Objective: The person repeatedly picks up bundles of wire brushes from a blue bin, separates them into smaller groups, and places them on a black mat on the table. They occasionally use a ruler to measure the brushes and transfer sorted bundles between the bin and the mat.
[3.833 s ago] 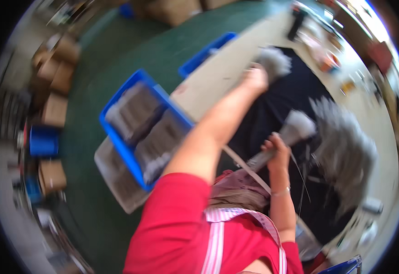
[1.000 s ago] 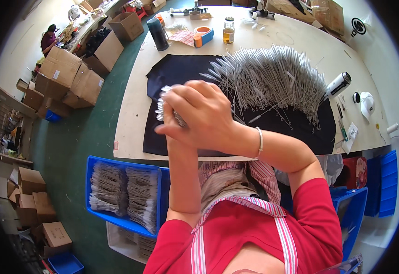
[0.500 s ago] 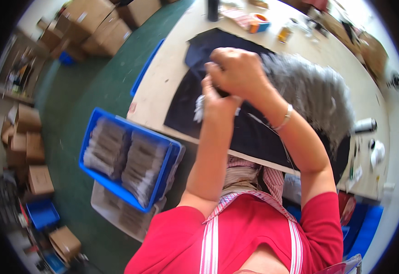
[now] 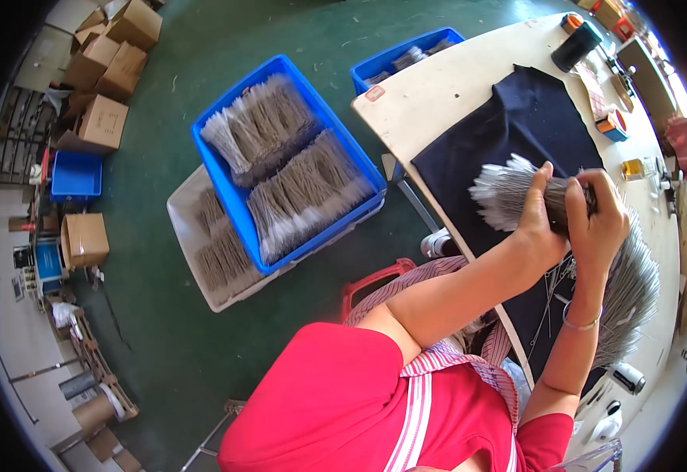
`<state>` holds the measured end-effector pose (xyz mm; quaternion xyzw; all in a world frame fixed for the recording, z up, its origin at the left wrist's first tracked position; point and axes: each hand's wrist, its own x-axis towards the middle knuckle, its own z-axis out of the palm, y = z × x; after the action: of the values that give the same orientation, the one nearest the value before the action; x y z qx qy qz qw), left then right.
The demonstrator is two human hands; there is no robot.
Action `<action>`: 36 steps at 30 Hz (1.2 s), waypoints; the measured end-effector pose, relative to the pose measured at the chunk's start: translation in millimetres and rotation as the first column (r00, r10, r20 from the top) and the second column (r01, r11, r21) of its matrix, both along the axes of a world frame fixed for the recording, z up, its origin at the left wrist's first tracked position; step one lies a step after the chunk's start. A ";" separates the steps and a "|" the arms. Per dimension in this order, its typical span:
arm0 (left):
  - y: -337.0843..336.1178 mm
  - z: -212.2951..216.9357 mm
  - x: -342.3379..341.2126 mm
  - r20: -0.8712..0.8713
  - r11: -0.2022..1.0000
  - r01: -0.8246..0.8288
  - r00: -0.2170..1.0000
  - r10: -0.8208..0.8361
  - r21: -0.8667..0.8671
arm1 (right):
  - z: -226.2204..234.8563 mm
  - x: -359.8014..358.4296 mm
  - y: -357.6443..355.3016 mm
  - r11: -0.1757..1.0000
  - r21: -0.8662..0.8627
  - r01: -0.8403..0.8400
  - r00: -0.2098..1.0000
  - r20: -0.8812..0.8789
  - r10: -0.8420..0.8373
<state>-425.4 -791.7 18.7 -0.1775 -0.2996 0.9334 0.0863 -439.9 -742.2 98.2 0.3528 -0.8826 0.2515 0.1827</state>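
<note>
Both hands are up over the table, closed around one bundle (image 4: 516,197) of thin grey wires or sticks. From my seat I read the left hand (image 4: 542,224) as wrapped around the bundle's middle from below, thumb side up, and the right hand (image 4: 599,220) as clamped on the end nearest the body, fingers curled shut over it. The bundle lies roughly level above the dark cloth (image 4: 508,126) that covers the table (image 4: 438,94), its free tips fanning out to the left. Just beyond and below the right hand a much larger heap (image 4: 634,291) of the same grey pieces lies spread on the cloth. On the floor to the left stands a blue crate (image 4: 280,169) packed with finished-looking bundles in rows, resting partly over a white tray (image 4: 202,259) that holds more; a second blue bin (image 4: 406,55) sits at the table's far corner. I judge the step in hand to be gathering and squaring up one bunch: the tips look uneven, so the grip seems to be for aligning. As I see it, the next move calls for keeping both grips firm so no pieces slide out, evening the ends, then carrying the bunch leftward and down toward the crate.
</note>
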 end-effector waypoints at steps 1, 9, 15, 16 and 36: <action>2.9 -1.3 6.9 -0.015 1.000 -0.002 1.000 0.002 0.008 | -0.6 10.4 4.2 1.000 -0.010 -0.019 0.999 -0.028 0.018; 20.1 42.0 86.3 -0.273 0.998 0.043 0.962 -0.030 0.039 | 26.9 96.7 34.9 0.992 -0.062 -0.107 0.960 -0.267 0.087; -11.2 85.3 127.3 -0.298 0.972 -0.139 0.952 0.077 -0.192 | 27.7 139.0 34.9 0.978 -0.033 -0.207 0.873 -0.456 0.170; -21.0 81.6 132.0 -0.322 0.963 -0.152 0.944 0.075 -0.223 | 20.7 138.6 32.4 0.966 -0.023 -0.256 0.850 -0.481 0.214; -288.8 -254.9 160.5 0.683 0.086 0.928 0.202 0.702 -0.362 | -146.3 155.0 24.1 0.864 -0.221 -0.452 0.702 0.509 0.497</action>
<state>-264.9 -1080.6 -236.2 -0.7458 0.4678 0.4542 -0.1366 -284.8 -718.1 -48.1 0.4729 -0.7652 0.4152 -0.1360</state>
